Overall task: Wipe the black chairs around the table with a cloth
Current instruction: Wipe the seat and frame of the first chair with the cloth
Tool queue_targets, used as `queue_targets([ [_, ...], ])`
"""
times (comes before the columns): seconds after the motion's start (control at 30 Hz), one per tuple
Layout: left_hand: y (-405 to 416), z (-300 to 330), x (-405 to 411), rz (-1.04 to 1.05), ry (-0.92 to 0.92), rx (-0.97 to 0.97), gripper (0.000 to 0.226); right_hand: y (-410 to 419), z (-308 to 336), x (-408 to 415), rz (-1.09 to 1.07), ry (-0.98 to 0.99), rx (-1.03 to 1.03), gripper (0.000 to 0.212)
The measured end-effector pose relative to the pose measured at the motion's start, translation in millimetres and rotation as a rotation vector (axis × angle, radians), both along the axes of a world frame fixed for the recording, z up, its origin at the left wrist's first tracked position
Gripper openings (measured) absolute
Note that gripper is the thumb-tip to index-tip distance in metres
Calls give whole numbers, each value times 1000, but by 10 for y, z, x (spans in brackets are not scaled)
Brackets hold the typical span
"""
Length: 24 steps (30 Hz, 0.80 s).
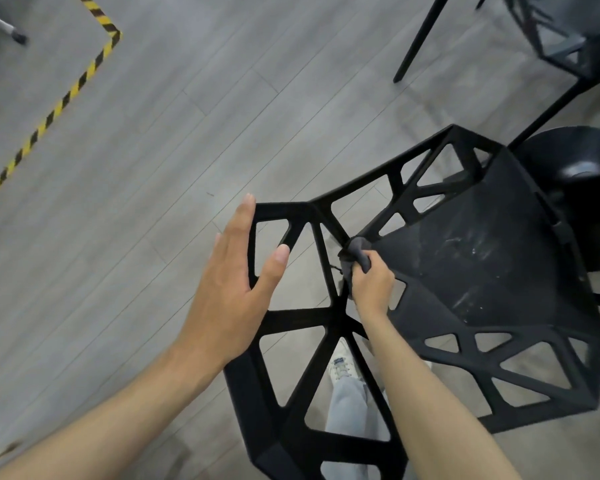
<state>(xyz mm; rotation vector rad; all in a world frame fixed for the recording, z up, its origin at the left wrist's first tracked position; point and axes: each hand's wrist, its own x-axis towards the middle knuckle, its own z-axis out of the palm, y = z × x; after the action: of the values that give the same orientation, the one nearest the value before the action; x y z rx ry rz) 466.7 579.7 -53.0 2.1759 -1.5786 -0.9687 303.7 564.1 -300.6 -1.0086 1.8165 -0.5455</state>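
A black chair with a cut-out lattice back and sides stands right below me, its solid seat marked with pale streaks. My right hand reaches through the backrest and grips a bunched grey cloth against the rear edge of the seat, beside a back strut. My left hand lies flat with straight fingers on the top left part of the backrest, thumb spread over an opening. It holds nothing.
A round black table base and its dark legs sit beyond the chair at the right. Another black lattice chair stands at top right. Yellow-black tape crosses the grey wood floor at left. My leg and white shoe show through the backrest.
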Motion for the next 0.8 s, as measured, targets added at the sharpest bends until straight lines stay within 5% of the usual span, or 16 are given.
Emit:
queue_targets([
  [0.33, 10, 3, 6, 9, 60, -22, 80, -186, 100, 81, -45, -5, 48, 11],
  [0.63, 8, -16, 16, 11, 75, -21, 82, -441, 694, 306, 112, -129, -405, 19],
  [0.8, 11, -12, 17, -3, 72, -24, 80, -341, 326, 65, 191, -50, -278, 25],
])
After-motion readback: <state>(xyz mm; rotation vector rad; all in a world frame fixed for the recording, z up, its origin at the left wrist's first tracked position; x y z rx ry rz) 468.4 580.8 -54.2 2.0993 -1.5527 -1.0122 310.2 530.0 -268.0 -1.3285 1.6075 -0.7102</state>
